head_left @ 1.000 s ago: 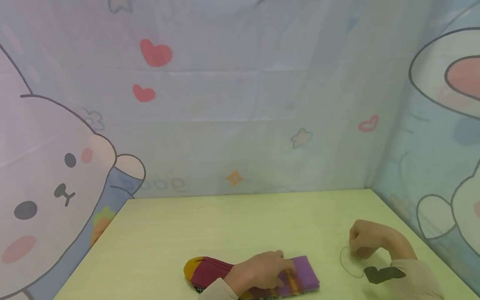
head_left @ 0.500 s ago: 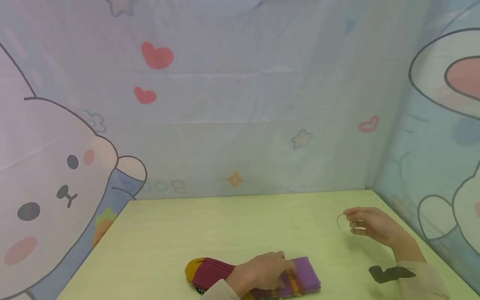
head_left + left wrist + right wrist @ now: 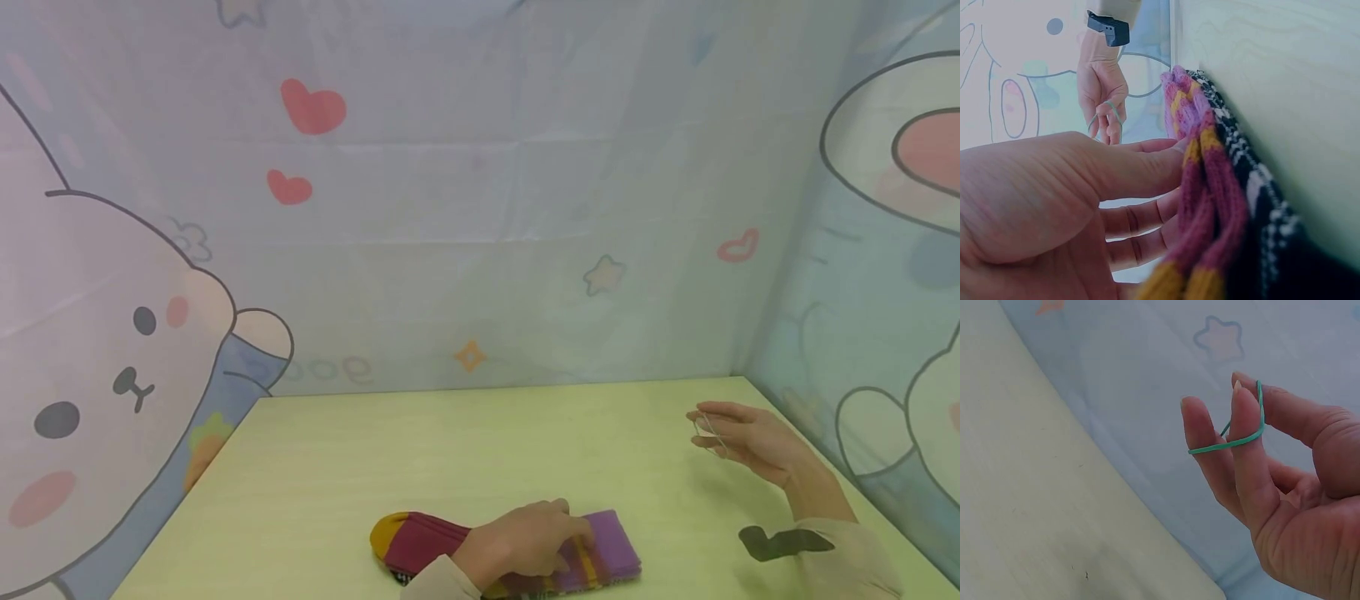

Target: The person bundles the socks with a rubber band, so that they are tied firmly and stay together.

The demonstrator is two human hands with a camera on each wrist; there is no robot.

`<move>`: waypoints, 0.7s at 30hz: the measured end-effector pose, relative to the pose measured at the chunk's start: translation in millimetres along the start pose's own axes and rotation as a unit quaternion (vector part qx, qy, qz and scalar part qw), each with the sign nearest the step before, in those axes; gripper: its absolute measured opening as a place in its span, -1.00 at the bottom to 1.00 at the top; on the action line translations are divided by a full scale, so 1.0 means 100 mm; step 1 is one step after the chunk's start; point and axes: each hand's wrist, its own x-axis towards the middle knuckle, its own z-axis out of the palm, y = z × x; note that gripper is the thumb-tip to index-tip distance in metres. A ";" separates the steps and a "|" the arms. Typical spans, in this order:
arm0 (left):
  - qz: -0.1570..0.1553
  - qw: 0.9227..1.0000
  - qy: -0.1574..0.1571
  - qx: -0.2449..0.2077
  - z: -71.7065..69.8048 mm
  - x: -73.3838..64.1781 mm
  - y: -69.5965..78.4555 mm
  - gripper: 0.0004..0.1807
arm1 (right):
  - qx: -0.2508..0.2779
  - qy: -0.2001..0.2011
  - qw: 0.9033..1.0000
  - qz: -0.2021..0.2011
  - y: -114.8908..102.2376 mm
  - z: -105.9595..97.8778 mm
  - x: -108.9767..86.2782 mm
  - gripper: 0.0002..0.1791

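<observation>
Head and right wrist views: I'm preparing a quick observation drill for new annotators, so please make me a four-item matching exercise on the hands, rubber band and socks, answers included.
Column one:
1. Right hand
2. Rubber band
3. Left hand
4. Sock toe

Column two:
A. On the socks
B. Mustard yellow
C. In the air above the table
D. Green

Pairs: 1-C, 2-D, 3-A, 4-B

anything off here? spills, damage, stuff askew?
Little stands out: no spill or damage visible. The socks lie stacked; the green rubber band around fingers of the right hand looks intact where visible. Only oddity: a small dark mark on the tabletop, right wrist view; can't tell dirt from scratch.
</observation>
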 end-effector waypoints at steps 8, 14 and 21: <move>-0.001 1.000 -0.001 -0.005 -0.01 0.00 0.00 -0.62 | -0.035 0.037 0.997 0.055 -0.07 0.09 0.01 -0.56; -0.002 1.000 0.000 -0.007 0.00 -0.01 0.01 -0.62 | -0.008 -0.036 0.999 0.027 -0.07 0.08 0.04 -0.54; 0.005 1.000 0.003 -0.004 0.00 0.00 0.00 -0.62 | -0.008 -0.134 0.990 -0.037 -0.06 0.05 0.05 -0.49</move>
